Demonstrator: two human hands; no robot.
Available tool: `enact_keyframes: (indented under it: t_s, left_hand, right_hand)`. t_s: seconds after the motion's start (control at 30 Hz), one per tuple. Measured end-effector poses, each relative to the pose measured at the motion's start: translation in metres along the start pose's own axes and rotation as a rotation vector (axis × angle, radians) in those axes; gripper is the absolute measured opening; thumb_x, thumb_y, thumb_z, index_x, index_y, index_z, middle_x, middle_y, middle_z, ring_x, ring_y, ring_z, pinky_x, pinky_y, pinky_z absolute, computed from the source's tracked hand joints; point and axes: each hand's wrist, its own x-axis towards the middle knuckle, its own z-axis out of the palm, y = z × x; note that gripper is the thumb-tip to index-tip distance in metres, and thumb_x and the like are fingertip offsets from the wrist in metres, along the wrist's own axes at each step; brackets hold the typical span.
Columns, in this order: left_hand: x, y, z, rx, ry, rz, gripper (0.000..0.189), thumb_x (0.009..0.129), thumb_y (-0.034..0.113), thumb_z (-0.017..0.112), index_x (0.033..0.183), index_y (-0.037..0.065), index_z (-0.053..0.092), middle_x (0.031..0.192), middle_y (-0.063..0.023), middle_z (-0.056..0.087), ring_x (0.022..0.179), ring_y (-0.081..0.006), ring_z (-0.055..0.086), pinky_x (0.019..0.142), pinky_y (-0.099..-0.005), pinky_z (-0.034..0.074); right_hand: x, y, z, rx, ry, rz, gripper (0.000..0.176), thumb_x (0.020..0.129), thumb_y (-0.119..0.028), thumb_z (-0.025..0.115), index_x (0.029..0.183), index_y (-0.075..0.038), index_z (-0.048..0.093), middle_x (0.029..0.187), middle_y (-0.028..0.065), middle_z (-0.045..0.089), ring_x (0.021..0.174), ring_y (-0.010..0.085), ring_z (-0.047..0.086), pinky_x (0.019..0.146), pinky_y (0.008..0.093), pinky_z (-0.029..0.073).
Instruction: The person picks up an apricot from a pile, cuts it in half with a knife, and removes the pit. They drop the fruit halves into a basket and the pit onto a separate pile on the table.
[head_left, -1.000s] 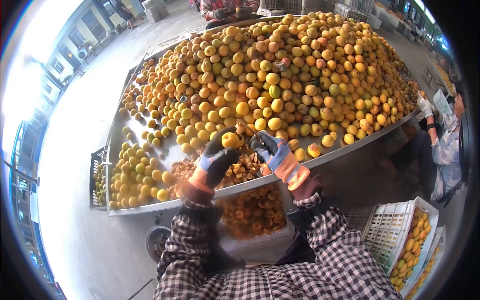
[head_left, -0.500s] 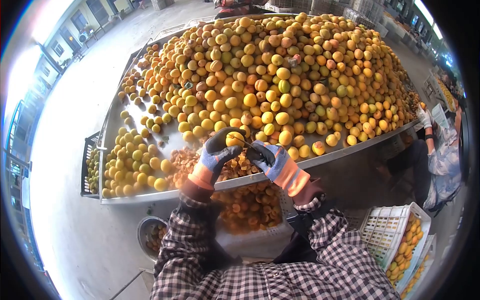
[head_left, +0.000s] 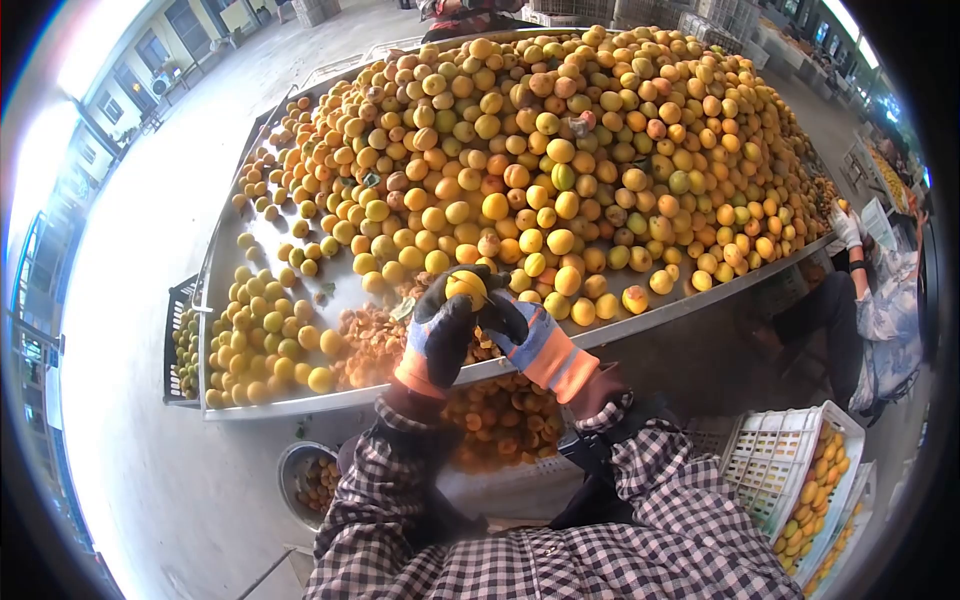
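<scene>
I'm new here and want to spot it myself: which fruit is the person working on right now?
Find the long metal table with its heap of fruit. At its near edge two gloved hands meet: the left hand grips one yellow fruit, the right hand close beside it. Unlike its neighbours, it sits in a glove, not on the table.

Heaped yellow-orange fruit [head_left: 600, 130] on a metal table [head_left: 300, 403]; part-filled white crate [head_left: 775, 455] lower right; metal bowl [head_left: 285, 468] lower left, perhaps holding cut pieces.

Gloved left hand [head_left: 440, 335] holds apricot [head_left: 466, 288].
</scene>
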Motion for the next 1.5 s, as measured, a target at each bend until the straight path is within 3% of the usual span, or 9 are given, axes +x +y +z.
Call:
enact_keyframes:
  t_s: [0.37,0.6,0.83,0.97,1.03,1.2,1.37,1.43,1.5]
  left_hand:
    - [0.008,0.010,-0.018,0.224,-0.036,0.000,0.057,0.085,0.037,0.072,0.123,-0.003,0.056,0.110,-0.0094,0.065,0.106,-0.0183,0.061,0.093,-0.0310,0.047]
    - [-0.001,-0.020,-0.001,-0.461,0.084,-0.119,0.053,0.099,0.041,0.050,0.132,-0.001,0.049,0.124,-0.0144,0.059,0.114,-0.0268,0.057,0.101,-0.0392,0.043]
    - [0.002,0.019,-0.023,0.289,0.010,0.062,0.062,0.081,0.035,0.076,0.125,-0.002,0.055,0.112,-0.0073,0.062,0.101,-0.0161,0.060,0.091,-0.0300,0.047]
    - [-0.001,-0.001,-0.004,0.010,0.101,0.060,0.050,0.089,0.037,0.065,0.121,-0.001,0.056,0.104,-0.0071,0.065,0.095,-0.0163,0.061,0.085,-0.0303,0.048]
    - [-0.009,-0.018,0.017,-0.436,0.247,-0.167,0.047,0.095,0.040,0.056,0.121,0.001,0.056,0.106,-0.0079,0.065,0.094,-0.0172,0.061,0.084,-0.0306,0.048]
    - [-0.003,-0.006,-0.003,0.184,0.123,-0.056,0.048,0.094,0.036,0.060,0.125,0.000,0.056,0.109,-0.0066,0.064,0.098,-0.0145,0.059,0.089,-0.0284,0.046]
    - [0.001,0.007,-0.011,0.338,0.067,0.049,0.050,0.088,0.031,0.067,0.125,-0.003,0.057,0.109,-0.0069,0.065,0.100,-0.0145,0.060,0.090,-0.0281,0.047]
    - [-0.001,0.003,-0.007,0.273,0.103,0.074,0.049,0.091,0.033,0.064,0.123,-0.003,0.057,0.106,-0.0077,0.065,0.097,-0.0170,0.062,0.089,-0.0294,0.048]
    - [-0.002,-0.019,0.011,-0.486,0.286,-0.192,0.052,0.096,0.045,0.054,0.121,-0.001,0.056,0.105,-0.0109,0.066,0.096,-0.0232,0.063,0.089,-0.0366,0.051]
  right_hand:
    - [-0.010,-0.020,-0.009,-0.043,0.068,0.090,0.033,0.087,-0.008,0.064,0.118,0.000,0.057,0.104,0.0190,0.064,0.098,0.0345,0.062,0.081,0.0378,0.050]
    - [-0.011,-0.011,0.022,-0.141,0.217,-0.093,0.026,0.086,-0.003,0.061,0.113,-0.002,0.057,0.100,0.0201,0.062,0.092,0.0419,0.060,0.075,0.0422,0.050]
    - [-0.010,-0.022,0.009,-0.124,0.126,-0.110,0.033,0.087,-0.008,0.065,0.117,0.002,0.055,0.098,0.0213,0.066,0.094,0.0385,0.063,0.078,0.0401,0.052]
    - [-0.014,-0.018,0.022,0.004,0.203,-0.039,0.032,0.087,-0.009,0.064,0.116,0.001,0.055,0.097,0.0224,0.065,0.090,0.0403,0.063,0.072,0.0428,0.051]
    - [-0.015,-0.017,0.025,-0.193,0.230,-0.059,0.026,0.085,0.000,0.059,0.110,-0.002,0.058,0.100,0.0164,0.063,0.092,0.0376,0.062,0.076,0.0399,0.050]
    - [-0.013,-0.016,0.018,-0.031,0.240,-0.016,0.026,0.085,0.000,0.059,0.110,-0.003,0.058,0.099,0.0175,0.062,0.091,0.0399,0.060,0.074,0.0412,0.049]
    - [-0.011,-0.011,0.018,-0.116,0.173,-0.042,0.031,0.087,-0.011,0.061,0.115,0.001,0.054,0.097,0.0209,0.063,0.089,0.0403,0.062,0.073,0.0439,0.050]
    - [-0.010,-0.025,0.014,-0.122,0.172,-0.052,0.032,0.087,-0.012,0.061,0.115,0.001,0.054,0.098,0.0209,0.063,0.089,0.0402,0.062,0.074,0.0440,0.050]
    - [-0.009,-0.026,0.018,-0.129,0.177,-0.057,0.033,0.087,-0.013,0.061,0.115,0.001,0.053,0.098,0.0209,0.063,0.089,0.0401,0.062,0.074,0.0442,0.050]
